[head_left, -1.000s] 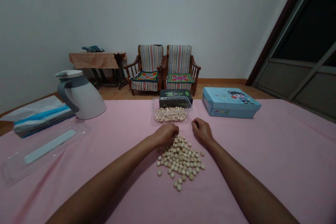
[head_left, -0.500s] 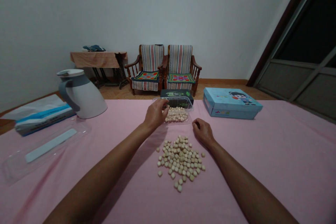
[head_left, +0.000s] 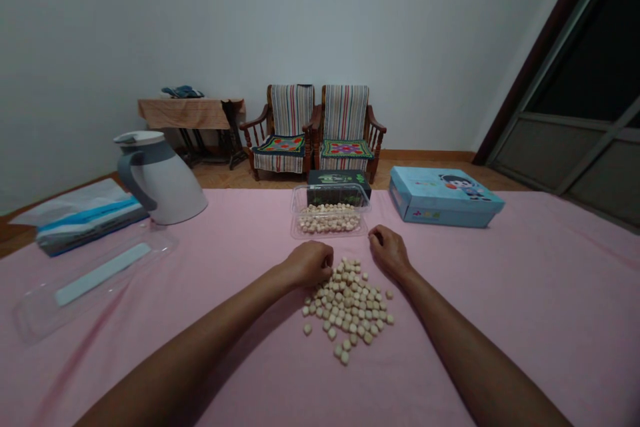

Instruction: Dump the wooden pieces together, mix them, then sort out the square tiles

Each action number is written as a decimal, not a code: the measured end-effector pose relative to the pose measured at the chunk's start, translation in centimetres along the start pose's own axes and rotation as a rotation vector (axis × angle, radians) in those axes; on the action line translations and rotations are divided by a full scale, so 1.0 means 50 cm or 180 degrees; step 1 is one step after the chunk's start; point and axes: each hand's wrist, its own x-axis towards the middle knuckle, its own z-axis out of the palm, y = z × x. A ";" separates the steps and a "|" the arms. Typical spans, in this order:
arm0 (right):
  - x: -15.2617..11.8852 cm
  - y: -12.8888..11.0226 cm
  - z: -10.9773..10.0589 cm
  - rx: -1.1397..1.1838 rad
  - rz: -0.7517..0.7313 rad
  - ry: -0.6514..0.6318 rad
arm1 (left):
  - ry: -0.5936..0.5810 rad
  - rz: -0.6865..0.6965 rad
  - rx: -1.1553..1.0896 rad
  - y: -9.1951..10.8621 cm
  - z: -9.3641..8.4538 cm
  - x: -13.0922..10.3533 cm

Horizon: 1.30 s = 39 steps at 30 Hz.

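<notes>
A pile of small, pale, rounded cubes [head_left: 350, 307] lies on the pink cloth between my forearms. At its upper left edge is my left hand [head_left: 311, 263], knuckles up, fingers curled down against the cubes; whatever is between the fingertips is hidden. To the right of the pile's top rests my right hand [head_left: 389, 251], its fingers folded in on the cloth, with nothing seen in them. Beyond both hands stands a clear plastic container [head_left: 295, 229] with its lid raised. Many similar pale cubes [head_left: 330, 219] cover its bottom.
Behind the container is a black box [head_left: 339, 179]. A light blue box [head_left: 443, 195] sits to the right. On the left are a white and grey jug [head_left: 173, 183], a tissue pack [head_left: 93, 227] and a clear plastic tray or lid [head_left: 103, 273]. Two chairs [head_left: 345, 117] stand beyond the table.
My left hand has come back from over the clear container, down towards me, to the edge of the pile. My right hand has stayed in its place.
</notes>
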 end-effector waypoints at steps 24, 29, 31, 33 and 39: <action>0.001 0.001 0.002 0.0014 -0.0030 0.0039 | -0.0278 0.0352 -0.0337 -0.023 -0.049 -0.028; 0.000 0.000 0.000 0.0012 -0.0028 0.0026 | -0.0348 0.0203 -0.0397 -0.020 -0.031 -0.027; 0.000 0.000 0.000 0.0018 -0.0018 0.0017 | -0.0359 0.0181 -0.0402 -0.017 -0.027 -0.023; 0.000 0.000 0.001 0.0019 -0.0004 0.0024 | -0.0356 0.0135 -0.0369 -0.013 -0.022 -0.021; 0.001 0.001 0.002 0.0033 -0.0006 0.0007 | -0.0040 0.0130 -0.0160 -0.012 -0.029 -0.009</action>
